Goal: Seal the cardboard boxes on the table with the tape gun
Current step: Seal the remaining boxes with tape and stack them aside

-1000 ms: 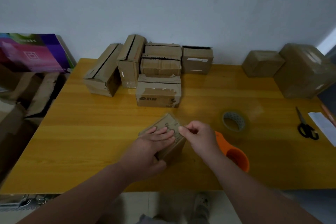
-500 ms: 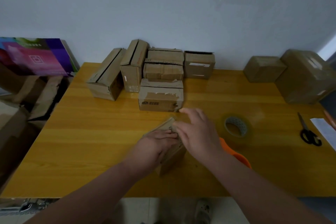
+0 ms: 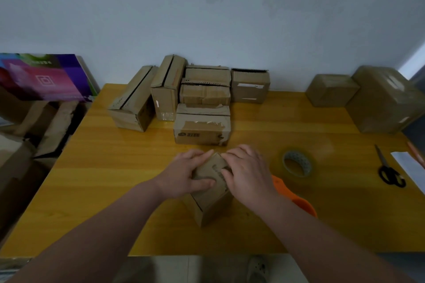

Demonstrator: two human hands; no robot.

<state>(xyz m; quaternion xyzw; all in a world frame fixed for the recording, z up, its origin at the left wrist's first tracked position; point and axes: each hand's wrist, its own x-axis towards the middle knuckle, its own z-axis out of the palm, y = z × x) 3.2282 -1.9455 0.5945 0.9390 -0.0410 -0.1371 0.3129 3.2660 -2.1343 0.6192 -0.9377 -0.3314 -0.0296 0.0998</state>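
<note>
Cardboard box (image 3: 210, 204), small and brown, stands near the front middle of the yellow wooden surface (image 3: 115, 167), turned so that one corner points toward the person. Its top face bears dark print, partly covered, and a dark seam runs down its near left side. Both hands are laid on its top. The left hand (image 3: 184, 174) rests on the left part with nearly straight fingers and the thumb flat on the cardboard. The right hand (image 3: 249, 173) presses on the right part, fingers spread and only slightly bent. Neither hand clasps anything. An orange tape gun (image 3: 299, 202) lies just right of the box, partly hidden by the right forearm. A roll of clear tape (image 3: 299, 163) lies beyond it, and black scissors (image 3: 388, 173) lie farther right. More cardboard boxes (image 3: 202, 126) are clustered at the back.
</note>
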